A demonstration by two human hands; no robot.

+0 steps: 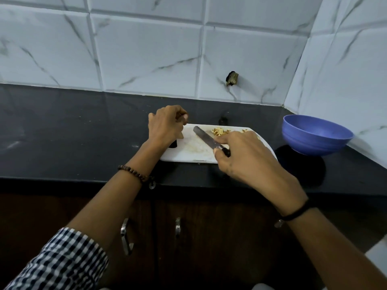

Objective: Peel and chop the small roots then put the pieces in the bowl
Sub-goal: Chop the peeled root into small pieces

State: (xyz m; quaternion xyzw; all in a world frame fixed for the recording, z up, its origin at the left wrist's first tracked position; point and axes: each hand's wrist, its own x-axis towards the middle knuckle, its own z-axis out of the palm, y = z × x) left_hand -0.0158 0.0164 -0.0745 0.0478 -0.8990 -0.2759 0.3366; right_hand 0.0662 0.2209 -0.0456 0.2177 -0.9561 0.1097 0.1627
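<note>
Left hand (167,125): at the far left corner of the cutting board (188,154), fingers curled in toward the thumb. I cannot tell whether they pinch a bit of root or nothing.
Right hand (247,158): wrapped round the dark handle of the knife (204,137), forefinger stretched out along the back of the blade.
Knife: blade low over the board, tip pointing away and to the left, just beside the chopped pieces.
Chopped pieces (218,131): a small pale yellow heap on the far side of the board, just beyond the right hand's knuckles.
Cutting board: white, flat on the black counter (73,132), smeared in the middle.
Bowl (316,136): blue, on the counter to the right of the board, near the tiled corner, apart from both hands.
Wrists: a beaded bracelet (134,172) on the left, a black band (297,212) on the right.
Sleeve (62,258): checked, rolled up on the left arm.
</note>
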